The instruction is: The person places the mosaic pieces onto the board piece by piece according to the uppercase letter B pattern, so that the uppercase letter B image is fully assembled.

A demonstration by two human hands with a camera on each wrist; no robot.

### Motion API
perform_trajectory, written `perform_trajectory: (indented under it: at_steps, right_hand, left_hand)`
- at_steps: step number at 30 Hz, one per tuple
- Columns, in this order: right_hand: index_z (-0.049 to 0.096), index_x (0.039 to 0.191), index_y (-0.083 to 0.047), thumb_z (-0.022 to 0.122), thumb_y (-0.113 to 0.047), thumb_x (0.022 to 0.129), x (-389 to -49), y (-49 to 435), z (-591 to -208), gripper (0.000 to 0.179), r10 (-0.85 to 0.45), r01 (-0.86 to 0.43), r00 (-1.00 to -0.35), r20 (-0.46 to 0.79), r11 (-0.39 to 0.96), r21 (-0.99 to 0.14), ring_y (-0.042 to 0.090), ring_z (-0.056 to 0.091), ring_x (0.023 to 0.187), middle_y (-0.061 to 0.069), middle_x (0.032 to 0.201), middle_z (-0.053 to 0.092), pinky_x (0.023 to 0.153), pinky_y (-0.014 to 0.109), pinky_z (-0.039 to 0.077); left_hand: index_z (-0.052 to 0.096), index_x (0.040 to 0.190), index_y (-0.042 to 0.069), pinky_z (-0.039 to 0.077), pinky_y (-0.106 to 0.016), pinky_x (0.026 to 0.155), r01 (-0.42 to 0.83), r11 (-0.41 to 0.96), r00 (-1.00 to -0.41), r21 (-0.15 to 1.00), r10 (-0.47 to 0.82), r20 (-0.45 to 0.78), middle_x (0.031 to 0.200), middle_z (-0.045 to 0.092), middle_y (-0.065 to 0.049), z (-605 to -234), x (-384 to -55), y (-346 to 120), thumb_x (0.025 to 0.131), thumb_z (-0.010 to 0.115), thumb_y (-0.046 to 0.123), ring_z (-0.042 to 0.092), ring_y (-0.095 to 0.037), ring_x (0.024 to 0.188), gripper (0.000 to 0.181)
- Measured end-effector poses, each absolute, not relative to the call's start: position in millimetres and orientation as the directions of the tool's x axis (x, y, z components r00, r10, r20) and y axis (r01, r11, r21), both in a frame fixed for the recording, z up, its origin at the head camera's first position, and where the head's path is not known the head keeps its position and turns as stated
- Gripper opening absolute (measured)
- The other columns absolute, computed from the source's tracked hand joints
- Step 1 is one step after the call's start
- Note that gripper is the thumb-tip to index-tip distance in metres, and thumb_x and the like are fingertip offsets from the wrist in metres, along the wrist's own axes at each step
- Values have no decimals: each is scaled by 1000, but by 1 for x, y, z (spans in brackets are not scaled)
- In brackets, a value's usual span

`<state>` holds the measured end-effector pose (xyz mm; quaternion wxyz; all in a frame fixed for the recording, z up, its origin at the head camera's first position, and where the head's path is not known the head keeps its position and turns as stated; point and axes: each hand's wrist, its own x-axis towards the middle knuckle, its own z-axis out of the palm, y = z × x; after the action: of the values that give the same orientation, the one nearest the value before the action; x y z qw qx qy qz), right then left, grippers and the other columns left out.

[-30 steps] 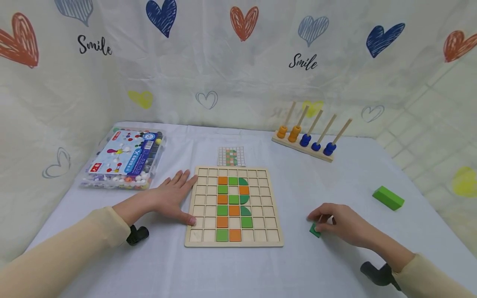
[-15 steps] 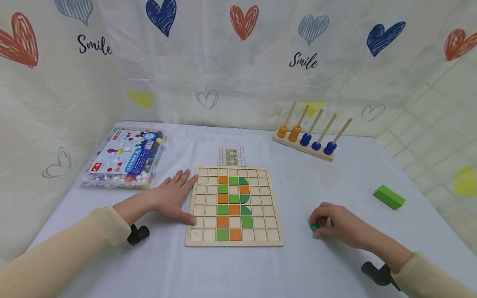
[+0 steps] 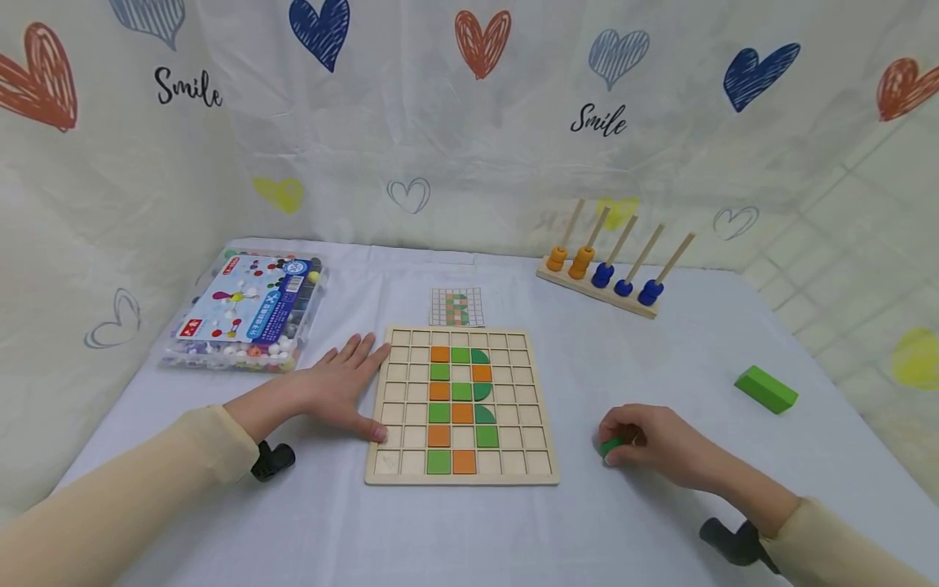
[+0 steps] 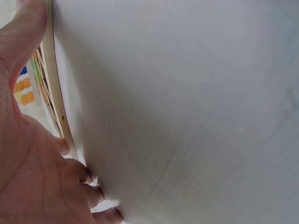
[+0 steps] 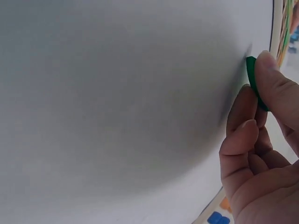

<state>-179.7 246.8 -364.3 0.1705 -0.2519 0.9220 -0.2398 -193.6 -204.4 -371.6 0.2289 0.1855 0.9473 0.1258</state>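
Observation:
A wooden grid board point(image 3: 518, 418) bears orange and light green square tiles and several dark green quarter-round tiles in its middle columns. My left hand point(image 3: 339, 397) lies spread at the board's left edge, thumb and fingertips on its rim. In the left wrist view the thumb point(image 4: 29, 25) rests along the frame. To the right of the board, low over the cloth, my right hand point(image 3: 655, 438) pinches a dark green tile point(image 3: 610, 446) between thumb and fingers. The right wrist view shows this tile point(image 5: 252, 77) nearly edge-on, its curved side visible.
A small pattern card point(image 3: 456, 307) lies behind the board. A clear box of molecule-model parts point(image 3: 235, 306) is at the left. A peg stand point(image 3: 597, 287) with orange and blue beads stands at the back right. A green block point(image 3: 766, 389) lies far right.
My right hand has picked the dark green tile up from the cloth and moved slightly left with it. The left hand has stayed on the board's edge.

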Motion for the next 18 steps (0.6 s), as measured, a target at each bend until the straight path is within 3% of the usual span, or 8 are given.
perform_trajectory:
  at_steps: [7,11,18]
  right_hand:
    - [71,99,-10,78,-13,90,-178,214,-359,11,-545,-286,-813,-205,680,-675,8,58,80,-3,91,69,71,19,54]
    - [72,100,-7,77,-12,91,-177,189,-356,12,-525,-199,-813,-250,655,-729,16,59,79,1,89,69,64,21,53]
    - [74,100,-4,75,-11,92,-172,157,-357,10,-527,-125,-803,-278,605,-786,15,63,76,3,90,70,62,21,54]
  left_hand:
    - [4,164,2,5,-69,124,291,903,-821,317,405,-401,170,-6,-28,-367,-193,-201,79,74,71,-7,-51,156,130]
    - [4,164,3,5,-69,124,289,906,-821,311,401,-405,170,-7,-27,-368,-193,-202,79,73,72,-7,-50,157,130]
    - [4,164,2,5,-69,124,285,907,-824,310,398,-404,170,-7,-28,-370,-194,-202,78,74,72,-8,-51,156,131]
